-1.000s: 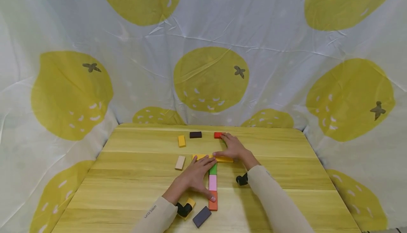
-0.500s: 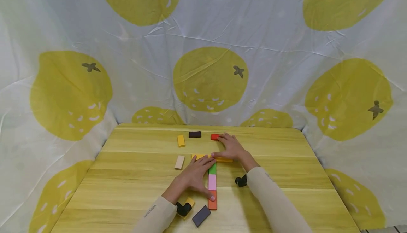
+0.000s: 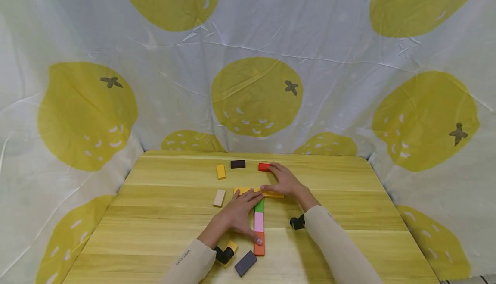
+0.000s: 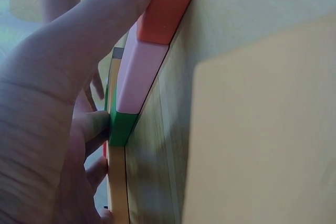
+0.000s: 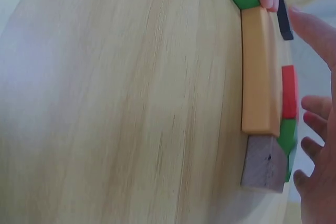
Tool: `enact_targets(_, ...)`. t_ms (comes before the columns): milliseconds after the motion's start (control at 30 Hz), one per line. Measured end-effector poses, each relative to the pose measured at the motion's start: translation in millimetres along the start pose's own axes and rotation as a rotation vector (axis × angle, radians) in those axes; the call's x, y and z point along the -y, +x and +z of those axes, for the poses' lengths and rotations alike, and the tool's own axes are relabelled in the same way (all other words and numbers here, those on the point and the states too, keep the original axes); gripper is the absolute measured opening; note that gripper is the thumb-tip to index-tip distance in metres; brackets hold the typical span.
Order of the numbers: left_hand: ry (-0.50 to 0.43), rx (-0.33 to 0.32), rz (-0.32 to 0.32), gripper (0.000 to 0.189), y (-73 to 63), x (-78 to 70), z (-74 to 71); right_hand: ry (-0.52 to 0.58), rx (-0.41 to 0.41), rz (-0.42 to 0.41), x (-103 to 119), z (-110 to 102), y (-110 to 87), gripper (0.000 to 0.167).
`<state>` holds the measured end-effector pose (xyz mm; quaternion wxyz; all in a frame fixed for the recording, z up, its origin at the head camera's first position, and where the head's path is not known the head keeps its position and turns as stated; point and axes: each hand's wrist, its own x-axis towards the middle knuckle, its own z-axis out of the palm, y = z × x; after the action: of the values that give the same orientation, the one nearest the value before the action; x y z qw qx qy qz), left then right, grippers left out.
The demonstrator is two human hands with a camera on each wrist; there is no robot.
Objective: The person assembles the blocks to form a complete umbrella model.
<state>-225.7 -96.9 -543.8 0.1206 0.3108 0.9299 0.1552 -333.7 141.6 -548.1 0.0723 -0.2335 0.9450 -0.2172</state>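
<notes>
In the head view, my left hand [image 3: 237, 215] lies spread along a column of orange-red [image 3: 259, 250], pink [image 3: 258, 222] and green [image 3: 259, 206] blocks. Its thumb rests on the orange-red block; the fingers reach the yellow-orange crosspiece [image 3: 274, 195] at the column's far end. My right hand [image 3: 287, 181] arches over the crosspiece's right part, fingertips near a red block [image 3: 264, 167]. In the right wrist view, its fingers [image 5: 315, 108] stand apart from the red block, with another green block [image 5: 286, 139] beside it. A grey-purple block [image 5: 264, 162] adjoins the orange one.
Left of the crosspiece lies a pale wooden block [image 3: 219, 198]. Farther back are a yellow block [image 3: 221, 172] and a dark block [image 3: 238, 163]. Nearer me lie a slate-grey block [image 3: 246, 263] and a yellow block [image 3: 231, 247] partly hidden by the left wrist's black camera [image 3: 224, 255].
The red block has shifted slightly left and nearer, alongside my right fingers. My right hand has since eased a little to the right. The left hand stays in place.
</notes>
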Motion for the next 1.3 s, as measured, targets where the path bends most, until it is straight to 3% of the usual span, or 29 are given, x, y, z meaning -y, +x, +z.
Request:
enact_targets(467, -0.008, 0.010, 0.004, 0.135, 0.5, -1.3, -0.4, -0.061, 0.017, -0.004, -14.0, 3.1, -2.6, 0.093)
enact_targets(733, -0.005, 0.002, 0.001, 0.135, 0.6, -0.5, 0.3, -0.012, 0.006, 0.005, -12.3, 1.4, -4.3, 0.093)
enact_targets(1033, -0.011, 0.009, -0.001, 0.135, -0.7, -1.9, -1.1, 0.060, 0.005, 0.026, -17.7, 1.6, -14.1, 0.105)
enact_targets(1300, -0.003, 0.000, -0.004, 0.136, -0.3, -1.1, -0.5, 0.026, 0.009, 0.035, -24.5, -0.7, -26.2, 0.105)
